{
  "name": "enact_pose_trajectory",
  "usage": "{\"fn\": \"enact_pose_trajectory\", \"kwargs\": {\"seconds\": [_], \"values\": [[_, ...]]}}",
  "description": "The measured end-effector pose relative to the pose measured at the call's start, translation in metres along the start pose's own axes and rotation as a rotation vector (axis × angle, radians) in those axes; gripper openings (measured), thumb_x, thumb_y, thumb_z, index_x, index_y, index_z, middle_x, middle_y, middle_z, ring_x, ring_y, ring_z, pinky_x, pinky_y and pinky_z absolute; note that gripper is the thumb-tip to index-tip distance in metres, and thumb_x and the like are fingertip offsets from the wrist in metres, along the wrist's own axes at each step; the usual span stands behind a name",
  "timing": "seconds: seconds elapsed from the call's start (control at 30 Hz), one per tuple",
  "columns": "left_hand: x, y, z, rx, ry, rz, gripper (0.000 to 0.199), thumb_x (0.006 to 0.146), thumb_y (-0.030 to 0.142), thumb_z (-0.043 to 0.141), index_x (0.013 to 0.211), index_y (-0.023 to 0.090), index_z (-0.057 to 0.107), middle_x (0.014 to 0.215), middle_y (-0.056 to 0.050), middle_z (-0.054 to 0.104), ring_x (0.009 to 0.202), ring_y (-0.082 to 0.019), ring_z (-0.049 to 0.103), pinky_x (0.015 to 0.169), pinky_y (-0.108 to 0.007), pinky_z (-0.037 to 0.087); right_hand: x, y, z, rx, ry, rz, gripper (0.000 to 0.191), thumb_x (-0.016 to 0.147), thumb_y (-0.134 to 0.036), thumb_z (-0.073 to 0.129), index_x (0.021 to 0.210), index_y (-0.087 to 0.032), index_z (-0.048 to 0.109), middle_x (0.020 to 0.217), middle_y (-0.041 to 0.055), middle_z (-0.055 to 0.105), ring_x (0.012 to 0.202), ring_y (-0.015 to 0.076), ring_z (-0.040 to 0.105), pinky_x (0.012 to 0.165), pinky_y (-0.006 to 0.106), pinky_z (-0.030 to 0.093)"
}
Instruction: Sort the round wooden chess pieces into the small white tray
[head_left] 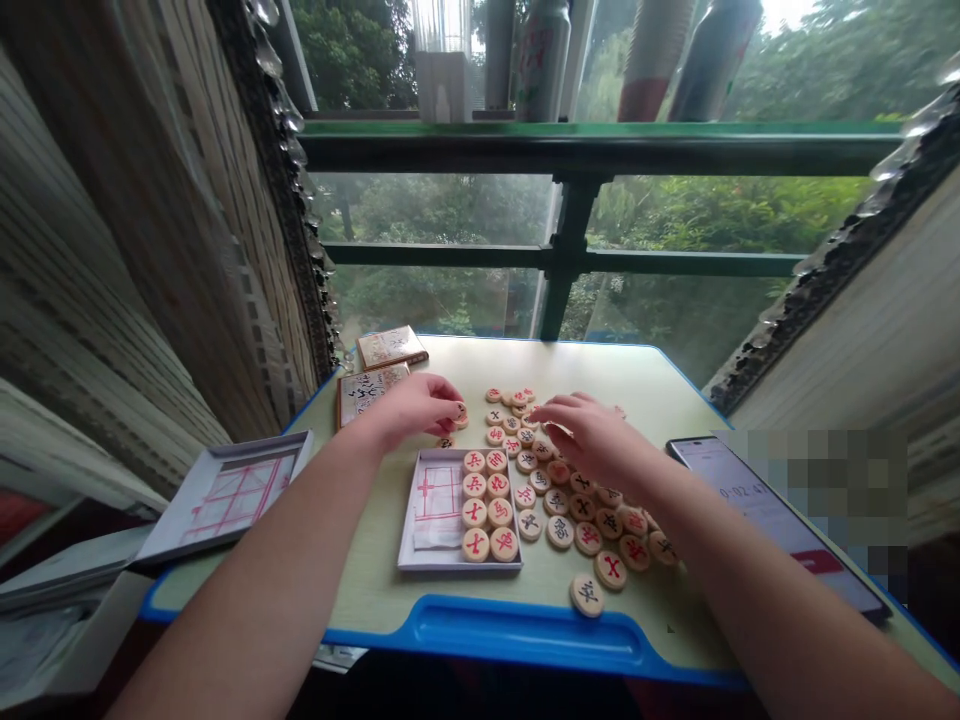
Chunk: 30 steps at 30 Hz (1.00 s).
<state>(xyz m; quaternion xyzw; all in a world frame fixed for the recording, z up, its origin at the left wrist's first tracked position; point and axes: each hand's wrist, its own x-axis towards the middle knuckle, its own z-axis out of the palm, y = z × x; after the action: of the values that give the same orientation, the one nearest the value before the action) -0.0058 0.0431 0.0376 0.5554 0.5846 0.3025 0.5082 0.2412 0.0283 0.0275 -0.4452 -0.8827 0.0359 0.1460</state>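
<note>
My left hand [424,408] is closed in a pinch on a round wooden xiangqi piece [461,413], behind the shallow white box tray [405,545]. Another piece [445,442] lies just below these fingers. My right hand [592,432] is over the loose pieces, its fingers stretched out and thumb apart, fingertips near or touching a few; no piece shows in its grasp. Inside the tray, red-marked pieces [499,513] stand in two columns on the right, beside a folded paper [439,505] with red lines. Many loose pieces [559,532], red and black, spread right of the tray.
The white box lid [225,490] leans at the table's left edge. Two small decorated boxes [391,347] sit at the back left. On the right lies a phone [780,520] showing a timer. A blue trough [525,635] edges the table's front; windows and curtains surround it.
</note>
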Motion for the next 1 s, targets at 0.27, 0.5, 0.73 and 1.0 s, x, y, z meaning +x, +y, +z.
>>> {"fn": "enact_pose_trajectory", "kwargs": {"seconds": [0.27, 0.5, 0.73, 1.0], "values": [[0.002, -0.001, 0.002, -0.013, -0.006, -0.013, 0.012, 0.064, 0.009, 0.064, 0.075, 0.012, 0.060, 0.062, -0.002, 0.065, 0.059, -0.013, 0.062, 0.066, -0.030, 0.053, 0.007, -0.017, 0.020, 0.035, -0.018, -0.104, 0.032, 0.090, -0.021, 0.044, 0.113, -0.019, 0.067, 0.116, 0.0080, 0.067, 0.110, 0.0237, 0.055, 0.095, 0.040, 0.044], [0.002, 0.000, 0.001, -0.034, 0.034, 0.065, 0.015, 0.063, 0.012, 0.068, 0.076, 0.013, 0.060, 0.067, -0.005, 0.068, 0.066, -0.016, 0.066, 0.067, -0.030, 0.053, 0.008, -0.015, 0.017, -0.015, -0.045, -0.042, 0.034, 0.092, -0.033, 0.042, 0.115, -0.023, 0.065, 0.118, 0.0086, 0.064, 0.110, 0.0262, 0.051, 0.095, 0.043, 0.040], [-0.006, 0.004, -0.002, 0.031, -0.014, -0.073, 0.021, 0.061, 0.015, 0.069, 0.079, 0.014, 0.059, 0.071, -0.004, 0.067, 0.064, -0.018, 0.066, 0.059, -0.030, 0.052, 0.009, -0.018, 0.014, 0.007, -0.105, -0.058, 0.034, 0.090, -0.030, 0.045, 0.117, -0.030, 0.065, 0.119, 0.0051, 0.064, 0.112, 0.0265, 0.048, 0.097, 0.044, 0.036], [0.005, -0.005, -0.003, -0.001, 0.110, 0.012, 0.020, 0.063, 0.016, 0.070, 0.079, 0.013, 0.059, 0.075, -0.005, 0.066, 0.075, -0.019, 0.066, 0.064, -0.029, 0.051, 0.010, -0.021, 0.014, 0.005, -0.077, -0.057, 0.036, 0.086, -0.024, 0.046, 0.115, -0.023, 0.068, 0.120, 0.0076, 0.063, 0.113, 0.0265, 0.047, 0.099, 0.042, 0.036]]}}
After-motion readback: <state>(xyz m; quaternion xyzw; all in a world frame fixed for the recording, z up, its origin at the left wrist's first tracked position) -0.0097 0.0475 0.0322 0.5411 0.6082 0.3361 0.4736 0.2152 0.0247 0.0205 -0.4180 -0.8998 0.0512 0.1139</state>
